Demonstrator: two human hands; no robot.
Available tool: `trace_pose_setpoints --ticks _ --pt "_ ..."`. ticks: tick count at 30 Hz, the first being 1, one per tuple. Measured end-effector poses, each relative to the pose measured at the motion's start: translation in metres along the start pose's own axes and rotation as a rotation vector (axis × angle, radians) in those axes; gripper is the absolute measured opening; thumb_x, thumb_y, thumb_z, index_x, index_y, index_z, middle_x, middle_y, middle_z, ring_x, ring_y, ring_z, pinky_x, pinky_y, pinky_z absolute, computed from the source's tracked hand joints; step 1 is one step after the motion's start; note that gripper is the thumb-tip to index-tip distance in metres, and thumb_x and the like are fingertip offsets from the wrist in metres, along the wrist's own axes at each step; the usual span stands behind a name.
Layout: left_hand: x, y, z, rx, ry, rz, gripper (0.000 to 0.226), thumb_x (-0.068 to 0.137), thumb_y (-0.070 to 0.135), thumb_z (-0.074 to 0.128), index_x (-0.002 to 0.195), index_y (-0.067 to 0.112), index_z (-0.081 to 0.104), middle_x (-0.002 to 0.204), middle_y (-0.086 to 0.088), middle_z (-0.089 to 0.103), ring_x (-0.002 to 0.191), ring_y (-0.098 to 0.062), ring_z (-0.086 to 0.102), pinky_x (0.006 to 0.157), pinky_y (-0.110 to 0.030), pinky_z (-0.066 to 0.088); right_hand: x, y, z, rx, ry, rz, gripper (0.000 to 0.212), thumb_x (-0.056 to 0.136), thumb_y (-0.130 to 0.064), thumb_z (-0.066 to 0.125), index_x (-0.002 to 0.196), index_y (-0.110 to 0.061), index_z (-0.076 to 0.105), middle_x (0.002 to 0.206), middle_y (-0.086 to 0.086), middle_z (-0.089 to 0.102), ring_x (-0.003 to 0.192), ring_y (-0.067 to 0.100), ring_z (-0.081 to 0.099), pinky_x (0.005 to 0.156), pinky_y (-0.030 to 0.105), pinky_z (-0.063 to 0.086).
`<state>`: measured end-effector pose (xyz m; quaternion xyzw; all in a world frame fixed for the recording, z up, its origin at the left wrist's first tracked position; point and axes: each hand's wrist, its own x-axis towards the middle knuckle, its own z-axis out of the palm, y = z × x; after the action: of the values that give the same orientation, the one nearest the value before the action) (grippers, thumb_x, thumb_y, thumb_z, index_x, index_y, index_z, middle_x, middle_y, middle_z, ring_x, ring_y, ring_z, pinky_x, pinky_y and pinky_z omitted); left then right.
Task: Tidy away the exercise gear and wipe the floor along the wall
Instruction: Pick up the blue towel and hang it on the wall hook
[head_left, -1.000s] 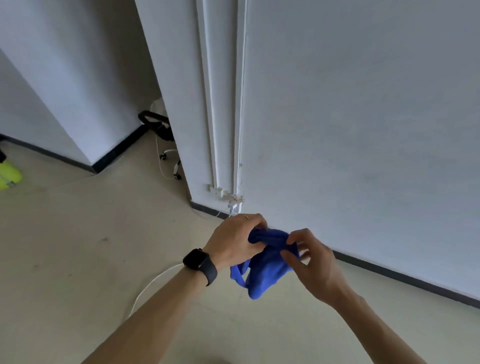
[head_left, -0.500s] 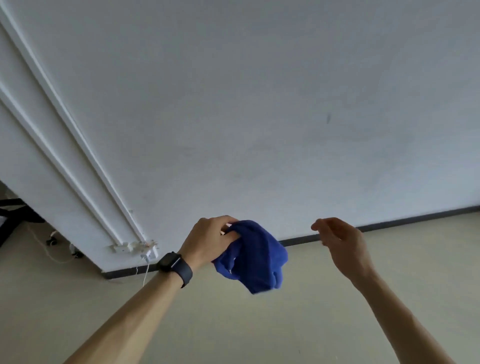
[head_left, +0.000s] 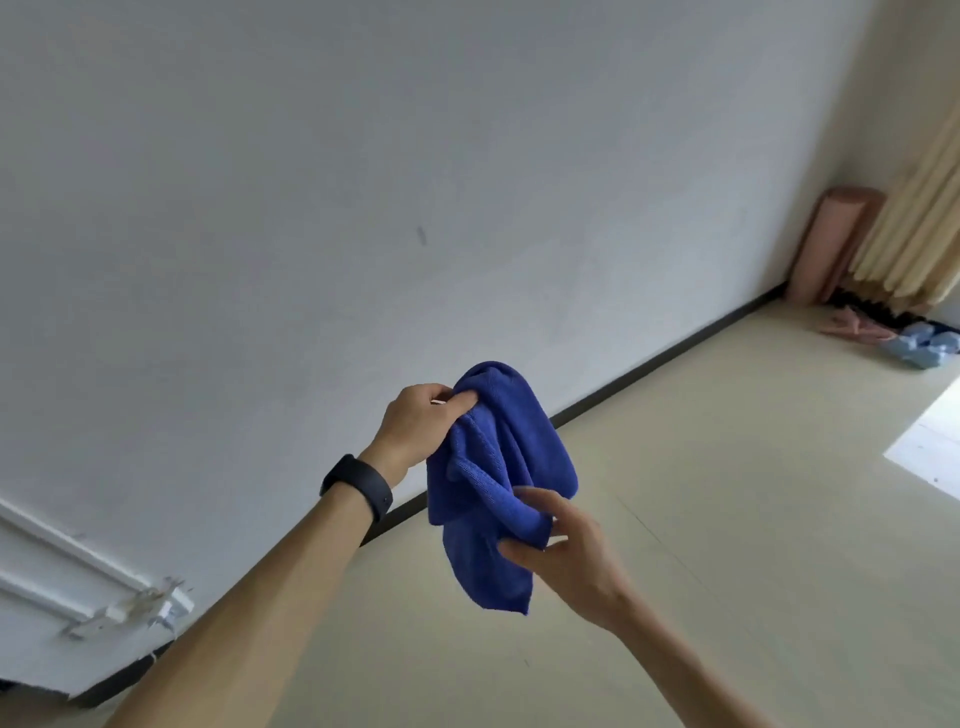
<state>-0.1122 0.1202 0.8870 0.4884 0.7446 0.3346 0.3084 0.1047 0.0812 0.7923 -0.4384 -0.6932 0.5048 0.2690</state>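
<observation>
Since half a second ago the right hand (head_left: 566, 556) has come back in to the crumpled royal-blue microfibre cloth (head_left: 498, 467) and now pinches a lower fold between thumb and forefinger. At 10 o'clock from it, the left hand (head_left: 421, 426), with a black wristband (head_left: 358, 486) on its wrist, grips the cloth's top bunch with curled fingers. The cloth hangs in mid-air at centre view, above the beige floor (head_left: 727, 519) and in front of the white wall (head_left: 363, 208). A pink rolled mat (head_left: 831, 244) leans in the corner at 2 o'clock.
</observation>
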Motion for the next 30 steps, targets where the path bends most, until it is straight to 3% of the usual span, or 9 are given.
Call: trace_pose_setpoints --ticks 3,6,10,14,17,21,24,28,30 --pt "0.012 0.017 0.029 -0.025 -0.029 -0.023 0.03 0.093 0.044 0.061 0.108 0.018 0.065 0.104 0.002 0.069 0.098 -0.019 0.065 0.086 -0.04 0.057 -0.004 0.004 -0.035 0.061 0.218 0.024 0.019 0.087 -0.016 0.061 0.082 -0.034 0.065 0.079 -0.008 0.07 0.073 0.014 0.067 0.078 0.048 0.056" --pt "0.022 0.023 0.059 -0.18 -0.068 -0.092 0.034 0.092 0.037 0.066 0.119 0.018 0.058 0.114 -0.002 0.065 0.102 -0.022 0.064 0.086 -0.041 0.058 -0.001 -0.007 -0.089 0.354 0.348 0.066 0.014 0.089 -0.014 0.053 0.088 -0.015 0.066 0.087 0.009 0.072 0.084 0.03 0.07 0.078 0.052 0.059" --pt "0.034 0.03 0.108 -0.409 -0.224 -0.17 0.035 0.092 0.025 0.069 0.124 0.018 0.057 0.116 -0.004 0.067 0.101 -0.022 0.068 0.078 -0.033 0.059 0.026 -0.016 -0.161 0.642 0.396 0.181 0.021 0.099 -0.006 0.044 0.103 -0.002 0.064 0.101 0.017 0.073 0.094 0.031 0.073 0.08 0.044 0.059" --pt "0.056 0.031 0.179 -0.184 -0.537 0.008 0.052 0.077 0.017 0.075 0.124 0.03 0.056 0.119 0.008 0.064 0.107 -0.01 0.063 0.071 -0.026 0.054 0.056 -0.015 -0.214 0.865 0.463 0.225 0.024 0.101 -0.011 0.046 0.095 -0.006 0.069 0.095 0.016 0.074 0.088 0.032 0.073 0.086 0.049 0.057" --pt "0.067 0.032 0.243 0.013 -0.729 0.124 0.051 0.069 0.032 0.08 0.116 0.036 0.06 0.107 0.015 0.067 0.097 -0.007 0.066 0.079 -0.029 0.056 0.074 -0.009 -0.247 0.923 0.504 0.234 0.021 0.1 -0.014 0.047 0.098 -0.008 0.067 0.09 0.012 0.073 0.084 0.028 0.072 0.086 0.047 0.057" --pt "0.101 0.05 0.296 0.145 -0.649 0.21 0.009 0.085 0.03 0.067 0.093 0.03 0.065 0.084 0.013 0.071 0.079 -0.007 0.066 0.074 -0.026 0.056 0.095 0.022 -0.303 0.61 0.779 0.288 0.019 0.097 -0.011 0.045 0.096 -0.01 0.064 0.09 0.01 0.071 0.079 0.023 0.07 0.077 0.041 0.057" --pt "0.146 0.078 0.305 0.179 -0.559 0.227 0.008 0.091 0.033 0.063 0.087 0.027 0.067 0.082 0.011 0.071 0.079 -0.014 0.066 0.068 -0.026 0.053 0.095 0.064 -0.353 0.264 1.04 0.45 0.013 0.094 -0.021 0.047 0.103 -0.016 0.056 0.107 0.009 0.067 0.093 0.026 0.066 0.08 0.044 0.053" --pt "0.196 0.151 0.326 -0.01 -0.588 0.266 0.016 0.089 0.044 0.067 0.087 0.029 0.071 0.084 0.011 0.073 0.081 -0.007 0.068 0.069 -0.022 0.053 0.083 0.106 -0.353 -0.254 1.036 0.622 0.073 0.085 -0.047 0.067 0.146 -0.023 0.034 0.141 -0.001 0.041 0.132 0.023 0.037 0.107 0.041 0.038" --pt "0.207 0.186 0.349 -0.151 -0.641 0.232 0.019 0.088 0.045 0.069 0.093 0.028 0.072 0.089 0.01 0.074 0.085 -0.008 0.069 0.071 -0.024 0.055 0.087 0.112 -0.332 -0.273 0.911 0.443 0.062 0.081 -0.049 0.072 0.135 -0.034 0.046 0.126 -0.017 0.052 0.119 0.008 0.047 0.099 0.03 0.043"
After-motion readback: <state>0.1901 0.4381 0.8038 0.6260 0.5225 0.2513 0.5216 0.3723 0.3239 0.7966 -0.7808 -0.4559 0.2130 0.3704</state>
